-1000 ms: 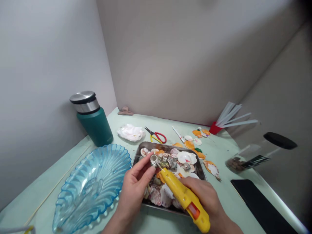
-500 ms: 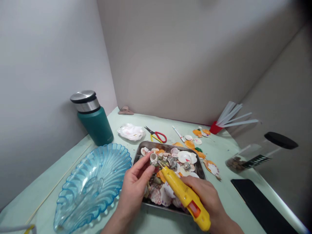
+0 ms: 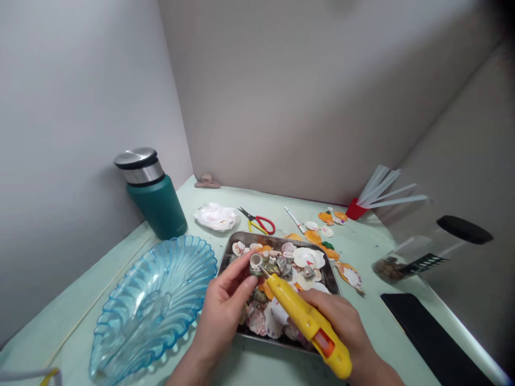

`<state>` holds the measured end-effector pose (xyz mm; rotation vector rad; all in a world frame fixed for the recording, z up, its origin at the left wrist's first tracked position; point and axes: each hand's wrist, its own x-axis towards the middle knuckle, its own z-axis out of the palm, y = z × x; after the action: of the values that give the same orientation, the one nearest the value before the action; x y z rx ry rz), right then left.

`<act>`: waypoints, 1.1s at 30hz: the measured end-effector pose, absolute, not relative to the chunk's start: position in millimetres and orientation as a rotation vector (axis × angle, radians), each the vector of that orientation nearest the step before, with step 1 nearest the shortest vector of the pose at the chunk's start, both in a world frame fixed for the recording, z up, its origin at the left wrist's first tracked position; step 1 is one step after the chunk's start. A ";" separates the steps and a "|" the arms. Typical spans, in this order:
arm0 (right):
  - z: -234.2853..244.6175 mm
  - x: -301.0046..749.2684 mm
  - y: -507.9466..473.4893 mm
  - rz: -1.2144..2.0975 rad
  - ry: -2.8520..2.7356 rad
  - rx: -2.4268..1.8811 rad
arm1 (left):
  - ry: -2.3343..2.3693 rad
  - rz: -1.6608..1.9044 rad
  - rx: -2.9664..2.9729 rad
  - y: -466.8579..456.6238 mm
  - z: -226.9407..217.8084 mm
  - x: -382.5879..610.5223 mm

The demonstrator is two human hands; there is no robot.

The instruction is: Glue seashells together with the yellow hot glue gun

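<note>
Between the fingertips and thumb of my left hand (image 3: 225,300) is a small pale snail shell (image 3: 256,261), its round opening facing up toward me. My right hand (image 3: 341,321) is wrapped round a yellow glue gun (image 3: 295,311) with a red switch window. Its thin metal nozzle points up and left and meets or nearly meets the right side of the shell. Under both hands lies a metal tray (image 3: 277,343) full of scallop shells (image 3: 308,258), snail shells and orange pieces. My fingers cover part of the held shell.
A blue glass dish (image 3: 156,305) and a green bottle (image 3: 156,203) stand left. Behind are a crumpled white wrap (image 3: 217,216), scissors (image 3: 259,221) and a marker (image 3: 294,219). To the right are orange shells (image 3: 313,238), white sticks in a red cup (image 3: 356,209), a jar (image 3: 422,257) and a phone (image 3: 426,327).
The snail shell has shifted slightly right in my left fingers, and its opening has turned a little. The back end of the glue gun has moved slightly right.
</note>
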<state>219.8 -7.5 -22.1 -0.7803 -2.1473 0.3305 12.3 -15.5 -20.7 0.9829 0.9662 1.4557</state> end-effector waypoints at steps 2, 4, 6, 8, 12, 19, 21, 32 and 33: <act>-17.8 219.1 -8.6 0.354 -2.133 -0.771 | 1.014 1.452 1.032 -15.5 -21.0 11.3; -14.8 218.7 -9.1 0.408 -2.126 -0.770 | 1.044 1.451 1.073 -15.5 -20.8 10.9; -13.6 218.7 -9.0 0.462 -2.119 -0.780 | 1.060 1.450 1.102 -15.5 -20.3 11.0; -14.0 218.6 -8.7 0.485 -2.118 -0.782 | 1.069 1.450 1.114 -15.3 -20.1 11.5; -16.4 217.4 -7.9 0.451 -2.099 -0.765 | 1.075 1.447 1.091 -14.7 -20.7 12.6; -16.4 216.9 -7.2 0.372 -2.151 -0.783 | 1.224 1.484 1.283 -14.7 -14.8 12.7; -15.0 217.3 -7.9 0.366 -2.148 -0.781 | 1.284 1.498 1.370 -15.7 -12.1 12.8; -16.2 216.8 -9.4 0.441 -2.126 -0.821 | 1.118 1.438 1.092 -15.9 -18.4 14.9; -15.2 216.6 -9.3 0.434 -2.123 -0.811 | 1.100 1.433 1.079 -15.9 -18.7 15.0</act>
<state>216.6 -9.3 -15.2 -0.8106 -2.1230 0.4335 15.0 -15.9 -18.7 1.0793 1.1004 1.4327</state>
